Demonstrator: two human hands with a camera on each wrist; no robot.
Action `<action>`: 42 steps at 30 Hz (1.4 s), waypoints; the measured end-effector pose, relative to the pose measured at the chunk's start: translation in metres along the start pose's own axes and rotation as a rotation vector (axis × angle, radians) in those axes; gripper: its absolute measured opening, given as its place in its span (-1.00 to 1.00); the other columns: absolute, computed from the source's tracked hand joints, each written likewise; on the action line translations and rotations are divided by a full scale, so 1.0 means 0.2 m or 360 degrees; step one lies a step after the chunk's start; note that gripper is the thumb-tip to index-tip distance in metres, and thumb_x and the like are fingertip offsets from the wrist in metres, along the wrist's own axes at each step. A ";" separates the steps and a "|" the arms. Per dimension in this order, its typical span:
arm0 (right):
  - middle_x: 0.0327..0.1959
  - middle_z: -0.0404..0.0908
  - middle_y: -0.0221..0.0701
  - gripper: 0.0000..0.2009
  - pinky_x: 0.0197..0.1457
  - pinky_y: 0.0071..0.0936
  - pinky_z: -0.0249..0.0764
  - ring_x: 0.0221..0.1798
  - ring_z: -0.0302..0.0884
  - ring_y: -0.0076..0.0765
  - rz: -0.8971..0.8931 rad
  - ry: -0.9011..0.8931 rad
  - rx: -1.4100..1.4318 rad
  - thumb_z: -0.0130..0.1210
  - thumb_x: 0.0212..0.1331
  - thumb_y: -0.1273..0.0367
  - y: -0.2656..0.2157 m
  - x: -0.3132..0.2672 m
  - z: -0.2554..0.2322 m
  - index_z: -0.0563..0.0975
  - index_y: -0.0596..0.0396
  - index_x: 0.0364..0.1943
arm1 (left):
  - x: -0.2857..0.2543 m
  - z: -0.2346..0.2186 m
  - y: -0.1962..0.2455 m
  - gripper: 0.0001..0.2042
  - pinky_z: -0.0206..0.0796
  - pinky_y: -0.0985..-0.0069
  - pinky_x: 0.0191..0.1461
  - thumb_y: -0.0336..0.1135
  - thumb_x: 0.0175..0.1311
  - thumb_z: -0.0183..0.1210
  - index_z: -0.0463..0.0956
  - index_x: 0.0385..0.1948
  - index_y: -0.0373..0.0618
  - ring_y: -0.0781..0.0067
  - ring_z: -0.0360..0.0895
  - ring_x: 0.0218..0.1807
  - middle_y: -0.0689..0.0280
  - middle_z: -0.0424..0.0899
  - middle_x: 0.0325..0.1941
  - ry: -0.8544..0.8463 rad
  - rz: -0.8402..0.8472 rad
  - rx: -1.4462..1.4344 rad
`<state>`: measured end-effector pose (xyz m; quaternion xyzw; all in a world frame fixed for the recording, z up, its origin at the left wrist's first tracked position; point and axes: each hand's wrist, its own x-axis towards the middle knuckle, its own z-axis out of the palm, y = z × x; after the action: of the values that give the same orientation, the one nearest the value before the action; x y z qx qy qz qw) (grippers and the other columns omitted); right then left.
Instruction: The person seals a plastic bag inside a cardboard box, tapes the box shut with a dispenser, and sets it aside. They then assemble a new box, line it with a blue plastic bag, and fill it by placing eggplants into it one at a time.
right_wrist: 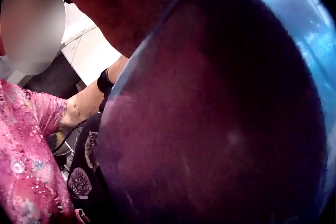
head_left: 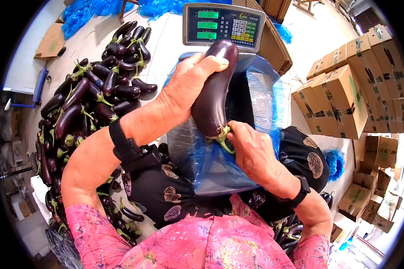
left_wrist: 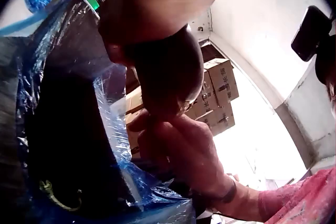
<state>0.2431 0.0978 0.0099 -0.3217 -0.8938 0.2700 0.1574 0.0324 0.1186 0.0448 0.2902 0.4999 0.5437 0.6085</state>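
The eggplant (right_wrist: 210, 113) fills the right wrist view, blurred and cut off by the edges. The scale (head_left: 223, 24) readout digits are too small to read. The box inside the blue bag (head_left: 260, 103) is mostly hidden.

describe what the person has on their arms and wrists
Both forearms are bare. The left wrist carries a broad black strap with a black boxy device on it; the right wrist has a narrower black band. Pink floral sleeves cover the upper arms.

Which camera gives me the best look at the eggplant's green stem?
The head view: the stem shows clearly, pinched by the right hand, below the eggplant. The left wrist view shows only the eggplant's dark underside; the right wrist view is filled by blurred purple skin.
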 end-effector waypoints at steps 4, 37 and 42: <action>-0.42 0.61 -0.10 -0.86 -0.30 -0.01 0.45 -0.30 0.55 0.27 0.0317 -0.0141 0.0194 0.03 0.36 0.43 0.03 -0.02 0.02 0.46 0.16 -0.08 | 0.05 0.03 -0.10 -0.64 0.52 0.49 -0.33 -0.14 0.27 0.20 0.46 -0.07 -0.22 0.41 0.60 -0.42 0.18 0.59 -0.29 0.0132 0.0091 0.0128; -0.36 0.70 -0.10 -0.84 -0.26 -0.16 0.63 -0.27 0.73 -0.02 0.0011 -0.0971 -0.0444 0.17 0.05 0.39 0.19 -0.14 0.19 0.61 0.19 -0.32 | 0.46 0.02 -0.93 -0.15 0.52 0.14 0.08 -0.07 0.21 0.26 0.04 0.41 -0.40 -0.04 0.47 0.22 -0.10 0.36 0.31 0.0000 -0.0804 0.0965; -0.37 0.69 -0.16 -0.86 -0.36 -0.24 0.64 -0.34 0.73 -0.14 -0.0196 -0.0996 -0.0462 0.13 0.07 0.43 0.15 -0.16 0.19 0.58 0.20 -0.32 | 0.47 0.04 -0.95 -0.23 0.55 0.26 -0.02 -0.05 0.10 0.34 0.21 0.25 -0.37 0.01 0.56 0.10 -0.06 0.51 0.17 -0.0049 -0.0844 0.1203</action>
<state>0.2645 0.0804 -0.0417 -0.1879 -0.9455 0.2156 -0.1556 0.1025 0.1634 -0.1504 0.3618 0.7110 0.1446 0.5854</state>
